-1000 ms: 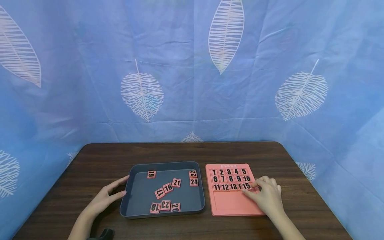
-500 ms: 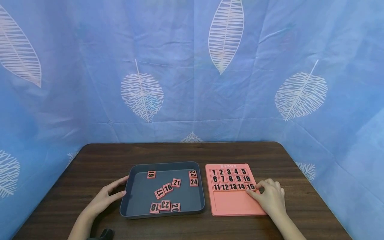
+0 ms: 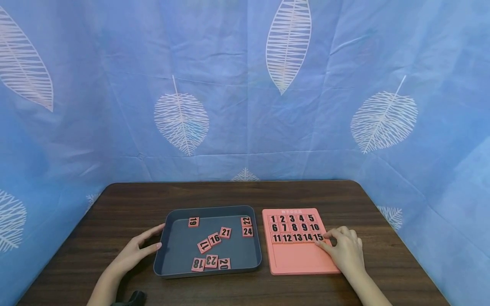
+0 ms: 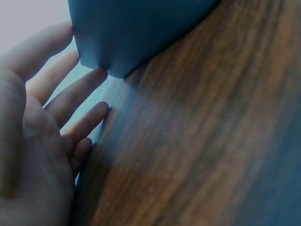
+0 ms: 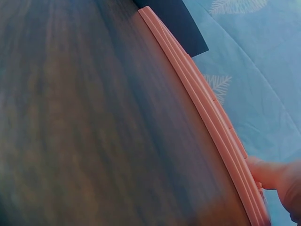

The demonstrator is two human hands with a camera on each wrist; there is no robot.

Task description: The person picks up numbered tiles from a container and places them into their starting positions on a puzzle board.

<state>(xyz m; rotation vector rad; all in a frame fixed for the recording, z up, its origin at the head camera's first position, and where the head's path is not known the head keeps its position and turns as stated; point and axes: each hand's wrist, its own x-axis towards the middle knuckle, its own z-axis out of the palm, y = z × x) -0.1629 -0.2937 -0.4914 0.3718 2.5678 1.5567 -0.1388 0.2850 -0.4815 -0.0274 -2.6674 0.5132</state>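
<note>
Pink tiles [image 3: 294, 228], black numerals | right fingers [image 3: 326, 247] apparently pinching tile 15 [image 3: 317, 237] | left fingers [image 3: 152, 248] spread, touching tray [image 3: 180, 246]

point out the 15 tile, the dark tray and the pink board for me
15 tile [image 3: 317, 237], head view: middle of its numbered face.
Dark tray [image 3: 178, 242], head view: bare floor, left of the tiles.
Pink board [image 3: 294, 260], head view: bare lower part.
</note>
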